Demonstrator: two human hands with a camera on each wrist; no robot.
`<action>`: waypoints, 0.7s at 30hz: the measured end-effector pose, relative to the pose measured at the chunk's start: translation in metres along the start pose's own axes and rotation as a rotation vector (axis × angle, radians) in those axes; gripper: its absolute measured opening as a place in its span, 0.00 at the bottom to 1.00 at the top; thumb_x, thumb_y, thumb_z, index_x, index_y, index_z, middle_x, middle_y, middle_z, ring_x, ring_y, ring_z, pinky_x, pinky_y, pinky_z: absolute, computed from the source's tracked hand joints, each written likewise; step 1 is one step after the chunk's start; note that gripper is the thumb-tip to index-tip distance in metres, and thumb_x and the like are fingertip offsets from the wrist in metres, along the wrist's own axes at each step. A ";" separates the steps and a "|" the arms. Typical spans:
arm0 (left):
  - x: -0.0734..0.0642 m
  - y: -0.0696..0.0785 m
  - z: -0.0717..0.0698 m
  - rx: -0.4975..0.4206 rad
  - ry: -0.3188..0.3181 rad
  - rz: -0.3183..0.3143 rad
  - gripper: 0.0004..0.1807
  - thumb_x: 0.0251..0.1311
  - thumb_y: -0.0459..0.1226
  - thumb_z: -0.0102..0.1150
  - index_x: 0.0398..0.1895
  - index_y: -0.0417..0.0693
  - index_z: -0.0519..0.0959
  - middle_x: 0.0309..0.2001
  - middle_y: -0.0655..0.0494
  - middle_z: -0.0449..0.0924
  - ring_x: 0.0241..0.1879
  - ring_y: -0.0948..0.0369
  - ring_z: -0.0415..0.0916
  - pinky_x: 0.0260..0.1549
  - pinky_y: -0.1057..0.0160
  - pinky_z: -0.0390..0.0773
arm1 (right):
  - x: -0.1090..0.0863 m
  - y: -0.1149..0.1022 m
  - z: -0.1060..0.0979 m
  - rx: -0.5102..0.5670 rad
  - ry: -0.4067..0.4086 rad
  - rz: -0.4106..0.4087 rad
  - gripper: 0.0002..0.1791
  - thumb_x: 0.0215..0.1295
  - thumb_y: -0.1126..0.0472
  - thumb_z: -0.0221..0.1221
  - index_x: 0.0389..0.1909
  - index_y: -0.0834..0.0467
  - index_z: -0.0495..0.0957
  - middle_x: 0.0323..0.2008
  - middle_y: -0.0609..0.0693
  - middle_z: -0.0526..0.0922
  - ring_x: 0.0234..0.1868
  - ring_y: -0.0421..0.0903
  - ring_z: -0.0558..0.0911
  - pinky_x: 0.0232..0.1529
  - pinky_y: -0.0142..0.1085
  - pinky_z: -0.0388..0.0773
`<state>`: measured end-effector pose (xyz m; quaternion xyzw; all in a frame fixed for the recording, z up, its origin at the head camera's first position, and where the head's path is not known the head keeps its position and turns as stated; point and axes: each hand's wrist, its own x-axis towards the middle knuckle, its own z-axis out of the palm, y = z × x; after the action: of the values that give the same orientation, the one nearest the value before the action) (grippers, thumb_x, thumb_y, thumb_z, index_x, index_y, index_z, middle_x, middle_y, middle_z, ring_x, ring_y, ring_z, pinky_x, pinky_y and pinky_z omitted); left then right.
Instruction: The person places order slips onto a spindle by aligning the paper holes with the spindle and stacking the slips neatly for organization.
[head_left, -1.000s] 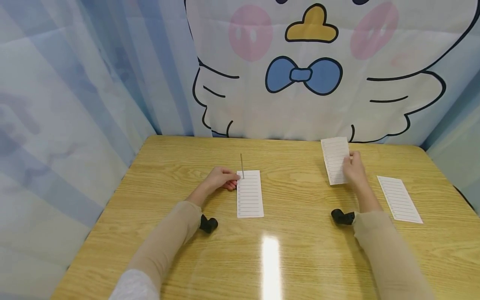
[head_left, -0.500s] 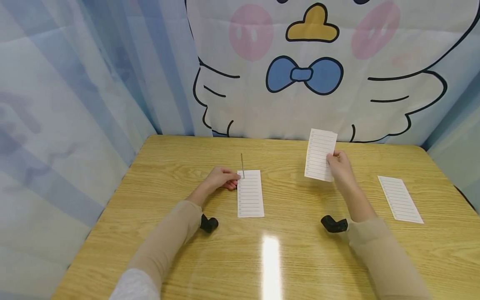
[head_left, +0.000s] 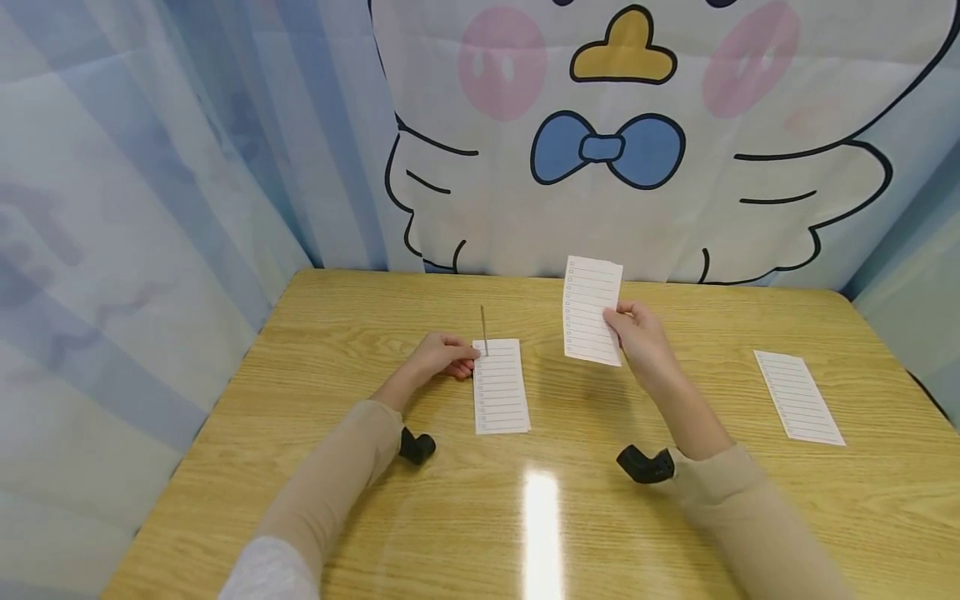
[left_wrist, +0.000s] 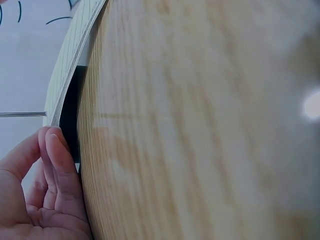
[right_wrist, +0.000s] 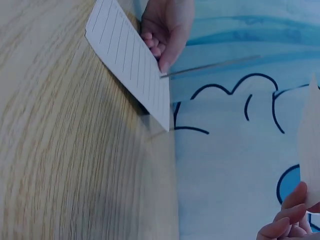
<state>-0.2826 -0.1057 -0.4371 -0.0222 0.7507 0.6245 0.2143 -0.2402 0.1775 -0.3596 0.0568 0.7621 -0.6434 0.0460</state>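
My left hand [head_left: 441, 357] pinches the left edge of a small stack of lined checklist sheets [head_left: 501, 392] near its top. A thin metal spike [head_left: 483, 327] stands up through the sheets close to those fingertips. Under the stack, the left wrist view shows a dark base [left_wrist: 71, 107], mostly hidden. My right hand [head_left: 643, 340] holds another checklist sheet [head_left: 589, 312] by its right edge, raised above the table and to the right of the stack. That hand shows only partly in the right wrist view, at the lower right corner.
One more lined sheet [head_left: 799, 398] lies tilted on the right of the wooden table [head_left: 405, 533]. Black wrist cameras [head_left: 645, 465] poke out by both sleeves. Behind the table's back edge hangs a curtain [head_left: 570, 225] with a cartoon print.
My right hand has carried its sheet leftward from the right part of the table, lifting it slightly, toward the stack. My left hand keeps its place on the stack's edge.
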 end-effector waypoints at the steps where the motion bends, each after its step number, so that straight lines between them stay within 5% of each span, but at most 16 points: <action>1: 0.000 0.000 0.000 -0.001 0.000 0.000 0.06 0.57 0.32 0.59 0.30 0.35 0.77 0.20 0.53 0.76 0.18 0.65 0.74 0.21 0.70 0.78 | -0.001 -0.001 0.004 -0.004 -0.009 -0.001 0.22 0.72 0.56 0.43 0.57 0.69 0.57 0.45 0.55 0.71 0.36 0.35 0.75 0.34 0.23 0.75; 21: -0.009 0.007 -0.001 -0.099 0.015 -0.033 0.12 0.60 0.30 0.54 0.43 0.27 0.74 0.22 0.52 0.76 0.21 0.64 0.75 0.25 0.70 0.79 | -0.012 -0.023 0.066 0.082 -0.182 -0.081 0.16 0.70 0.61 0.47 0.50 0.70 0.64 0.33 0.51 0.76 0.29 0.38 0.75 0.29 0.25 0.73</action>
<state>-0.2772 -0.1071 -0.4273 -0.0499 0.7199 0.6573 0.2173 -0.2316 0.1084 -0.3460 -0.0310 0.7294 -0.6779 0.0865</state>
